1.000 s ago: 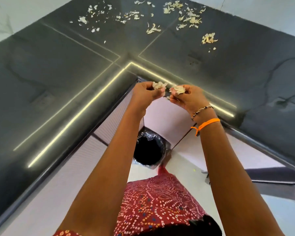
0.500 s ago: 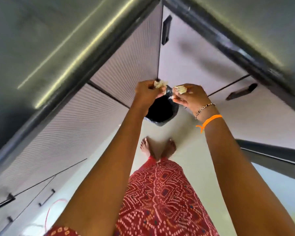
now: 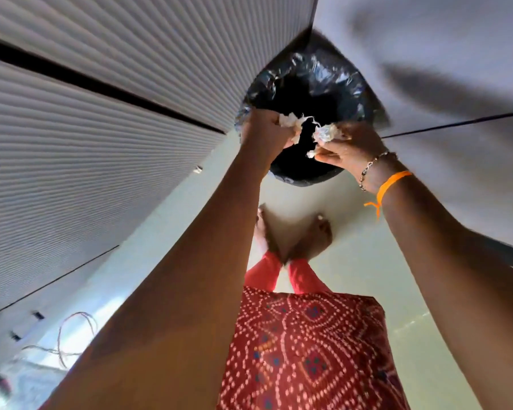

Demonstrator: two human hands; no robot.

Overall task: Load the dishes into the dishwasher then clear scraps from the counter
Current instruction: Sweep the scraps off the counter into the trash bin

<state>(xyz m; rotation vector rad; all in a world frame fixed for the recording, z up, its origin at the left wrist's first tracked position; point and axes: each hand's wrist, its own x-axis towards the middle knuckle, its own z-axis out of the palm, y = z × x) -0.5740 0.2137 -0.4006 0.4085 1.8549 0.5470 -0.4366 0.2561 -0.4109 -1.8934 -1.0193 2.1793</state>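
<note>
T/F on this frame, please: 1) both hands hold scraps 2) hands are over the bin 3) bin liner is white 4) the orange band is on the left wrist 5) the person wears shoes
1) True. The left hand and the right hand each grip a bunch of pale scraps.
2) True. Both are above the open mouth of the bin.
3) False. The liner is black plastic.
4) False. The orange band sits on the right wrist, beside a beaded bracelet.
5) False. The feet on the floor are bare.
</note>
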